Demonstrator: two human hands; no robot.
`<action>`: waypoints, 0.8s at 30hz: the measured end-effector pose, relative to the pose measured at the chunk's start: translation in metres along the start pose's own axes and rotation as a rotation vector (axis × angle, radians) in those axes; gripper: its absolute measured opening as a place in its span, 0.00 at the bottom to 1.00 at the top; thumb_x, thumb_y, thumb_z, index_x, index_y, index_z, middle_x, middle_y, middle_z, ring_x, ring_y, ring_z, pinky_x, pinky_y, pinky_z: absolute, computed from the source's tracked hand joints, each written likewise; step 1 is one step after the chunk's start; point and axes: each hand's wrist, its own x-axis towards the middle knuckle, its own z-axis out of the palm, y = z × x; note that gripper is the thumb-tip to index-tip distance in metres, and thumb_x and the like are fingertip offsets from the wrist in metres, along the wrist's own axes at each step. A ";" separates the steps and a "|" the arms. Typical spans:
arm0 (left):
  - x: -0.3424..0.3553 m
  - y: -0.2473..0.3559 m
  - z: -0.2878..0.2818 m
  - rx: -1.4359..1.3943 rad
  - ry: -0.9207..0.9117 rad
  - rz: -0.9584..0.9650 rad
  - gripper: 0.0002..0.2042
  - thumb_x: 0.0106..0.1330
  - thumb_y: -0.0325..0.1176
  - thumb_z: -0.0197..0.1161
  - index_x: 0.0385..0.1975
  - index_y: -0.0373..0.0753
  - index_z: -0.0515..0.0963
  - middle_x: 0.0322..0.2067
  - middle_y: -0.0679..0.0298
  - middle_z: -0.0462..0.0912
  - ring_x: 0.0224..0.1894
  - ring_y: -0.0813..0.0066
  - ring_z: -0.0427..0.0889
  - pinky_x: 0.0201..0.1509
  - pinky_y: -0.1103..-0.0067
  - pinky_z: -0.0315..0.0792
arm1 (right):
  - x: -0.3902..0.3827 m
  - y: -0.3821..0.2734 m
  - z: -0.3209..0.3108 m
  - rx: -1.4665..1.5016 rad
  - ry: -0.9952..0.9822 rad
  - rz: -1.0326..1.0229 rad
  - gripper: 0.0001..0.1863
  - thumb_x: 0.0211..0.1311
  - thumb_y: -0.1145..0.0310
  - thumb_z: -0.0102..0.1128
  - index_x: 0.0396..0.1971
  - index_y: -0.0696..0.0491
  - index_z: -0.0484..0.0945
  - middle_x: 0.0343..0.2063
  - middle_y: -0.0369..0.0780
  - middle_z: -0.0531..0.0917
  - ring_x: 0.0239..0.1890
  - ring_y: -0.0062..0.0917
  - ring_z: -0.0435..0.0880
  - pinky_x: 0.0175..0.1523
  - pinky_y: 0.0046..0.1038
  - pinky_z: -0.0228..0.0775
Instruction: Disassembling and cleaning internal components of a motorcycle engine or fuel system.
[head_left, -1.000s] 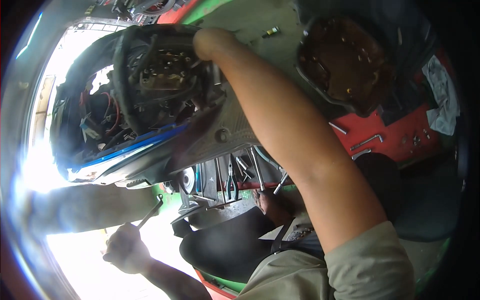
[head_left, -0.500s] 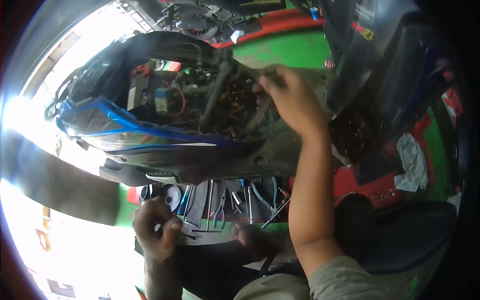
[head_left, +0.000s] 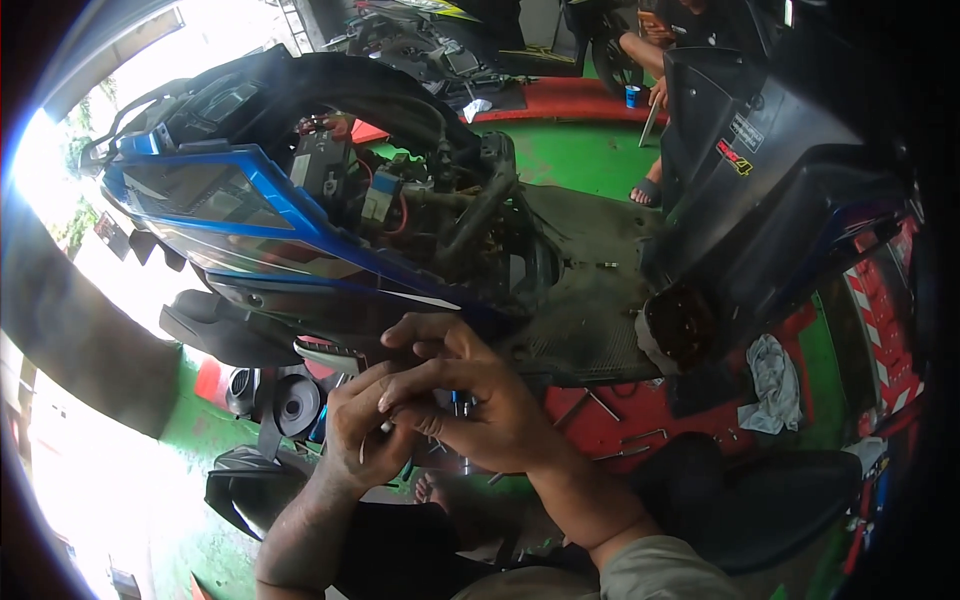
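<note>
Left hand [head_left: 360,422] grips shiny piece [head_left: 388,426]; long axis unclear.

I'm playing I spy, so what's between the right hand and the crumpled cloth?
In the head view, a red surface lies between the right hand and the crumpled cloth, with metal tools and a flat dark sheet on it.

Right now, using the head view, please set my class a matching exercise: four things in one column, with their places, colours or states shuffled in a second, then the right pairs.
Things
1. Left hand and right hand
2. Cup
3. Pale cloth
4. Wide round part

Descriptions
A. Crumpled, right of both hands
B. Grey, left of both hands
C. Close together, fingers bent
D. Blue, near another person

Pairs: 1-C, 2-D, 3-A, 4-B
</note>
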 end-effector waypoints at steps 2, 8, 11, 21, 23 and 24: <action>-0.005 -0.006 0.002 -0.014 0.047 -0.010 0.10 0.66 0.27 0.65 0.44 0.30 0.83 0.34 0.55 0.86 0.32 0.66 0.85 0.35 0.77 0.78 | 0.000 0.006 -0.009 0.068 0.018 0.042 0.13 0.64 0.67 0.72 0.47 0.52 0.84 0.54 0.41 0.79 0.60 0.30 0.77 0.62 0.32 0.69; -0.014 -0.010 -0.004 -0.004 0.119 -0.044 0.17 0.75 0.41 0.60 0.40 0.29 0.83 0.27 0.58 0.84 0.25 0.71 0.81 0.29 0.76 0.72 | 0.023 0.076 -0.109 -0.450 0.624 0.366 0.14 0.67 0.66 0.67 0.48 0.56 0.84 0.39 0.39 0.86 0.40 0.24 0.84 0.47 0.27 0.76; -0.016 -0.011 -0.007 0.008 0.118 -0.088 0.21 0.77 0.47 0.58 0.38 0.30 0.83 0.25 0.59 0.83 0.22 0.72 0.79 0.27 0.75 0.69 | 0.032 0.148 -0.150 -0.691 0.552 0.610 0.15 0.60 0.62 0.71 0.42 0.55 0.88 0.37 0.44 0.89 0.42 0.29 0.88 0.50 0.30 0.77; -0.020 -0.024 -0.006 0.058 0.107 -0.074 0.18 0.76 0.43 0.61 0.43 0.28 0.82 0.25 0.58 0.81 0.26 0.73 0.83 0.30 0.79 0.73 | 0.034 0.216 -0.153 -0.519 0.401 0.744 0.19 0.54 0.59 0.75 0.44 0.52 0.90 0.34 0.44 0.91 0.37 0.29 0.89 0.49 0.30 0.78; -0.021 -0.026 -0.005 0.058 0.095 -0.087 0.17 0.76 0.42 0.62 0.43 0.28 0.82 0.25 0.58 0.81 0.27 0.72 0.83 0.30 0.79 0.73 | 0.034 0.212 -0.152 -0.514 0.407 0.742 0.18 0.54 0.60 0.75 0.44 0.52 0.90 0.33 0.43 0.91 0.37 0.28 0.89 0.48 0.30 0.78; -0.020 -0.026 -0.005 0.057 0.080 -0.084 0.17 0.76 0.41 0.62 0.43 0.28 0.82 0.26 0.58 0.81 0.27 0.72 0.83 0.30 0.79 0.73 | 0.034 0.211 -0.151 -0.517 0.406 0.738 0.18 0.54 0.60 0.75 0.44 0.52 0.90 0.33 0.43 0.91 0.36 0.27 0.89 0.48 0.30 0.78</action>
